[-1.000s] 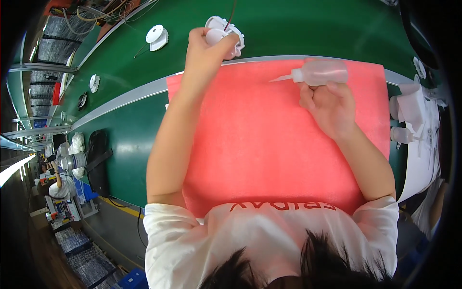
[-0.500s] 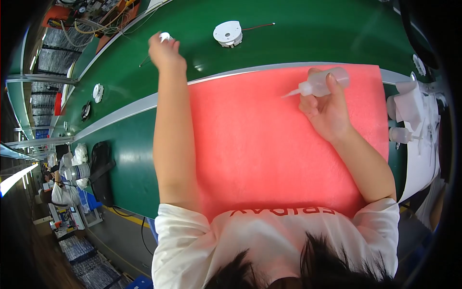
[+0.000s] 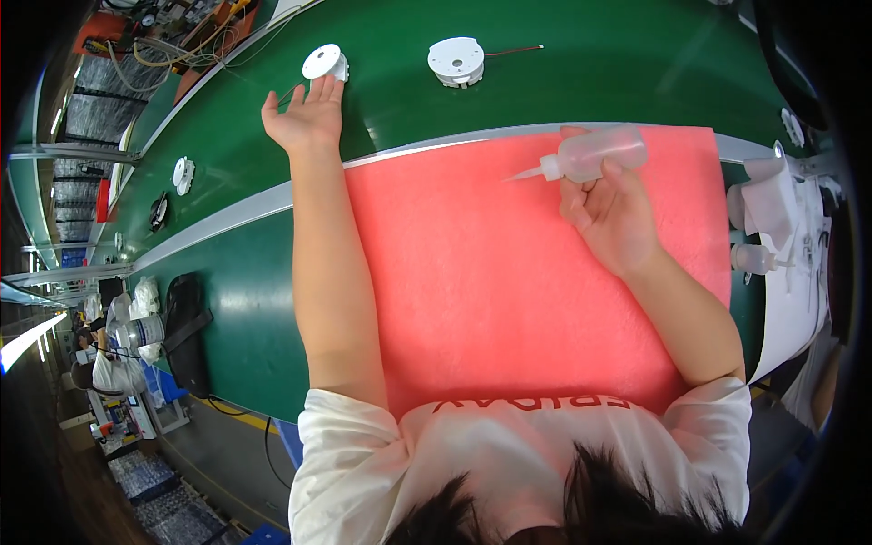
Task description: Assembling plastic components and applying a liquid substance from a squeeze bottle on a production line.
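My left hand is stretched over the green surface, palm up and fingers spread, holding nothing. Just beyond its fingertips is a round white plastic part; I cannot tell whether they touch. A thin dark wire shows beside the hand. Further right lies a similar white disc-shaped part with a red wire trailing to the right. My right hand grips a translucent squeeze bottle over the pink mat. The bottle lies nearly level, its thin nozzle pointing left.
More white parts sit on the green belt, one at the left and one at the far right. A second small bottle stands right of the mat, near white paper. A black bag lies at the left table edge.
My left hand has let go of the round white part and opened, palm up. The white part with the red wire sits slightly further right. The bottle has shifted a little left.
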{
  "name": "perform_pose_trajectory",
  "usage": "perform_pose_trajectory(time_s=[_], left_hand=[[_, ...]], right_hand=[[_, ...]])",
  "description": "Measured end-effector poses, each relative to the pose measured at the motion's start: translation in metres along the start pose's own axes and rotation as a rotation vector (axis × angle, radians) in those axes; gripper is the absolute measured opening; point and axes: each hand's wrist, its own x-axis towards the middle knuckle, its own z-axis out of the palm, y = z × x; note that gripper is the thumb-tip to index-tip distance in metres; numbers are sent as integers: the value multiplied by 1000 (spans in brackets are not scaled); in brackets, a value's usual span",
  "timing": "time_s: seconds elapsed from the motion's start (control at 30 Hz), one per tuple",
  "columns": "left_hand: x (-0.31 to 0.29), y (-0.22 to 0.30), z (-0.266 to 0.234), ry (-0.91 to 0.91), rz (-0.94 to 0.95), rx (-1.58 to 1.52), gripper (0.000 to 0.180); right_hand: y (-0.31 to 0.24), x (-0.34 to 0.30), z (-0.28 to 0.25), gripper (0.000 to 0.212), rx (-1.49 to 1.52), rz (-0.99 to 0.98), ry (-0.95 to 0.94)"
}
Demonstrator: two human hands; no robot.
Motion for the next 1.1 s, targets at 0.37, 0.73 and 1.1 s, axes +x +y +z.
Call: perform_pose_trajectory(time_s=[0.37, 0.73, 1.1], left_hand=[[-19, -14, 37, -215, -236, -23, 62], [-180, -56, 45, -431, -410, 471, 28], [-198, -70, 14, -930, 418, 1229, 46]], right_hand=[[7, 1, -9, 45, -93, -90, -188], [-21, -20, -2, 53, -177, -515, -217], [-50, -49, 11, 61, -962, -916, -584]])
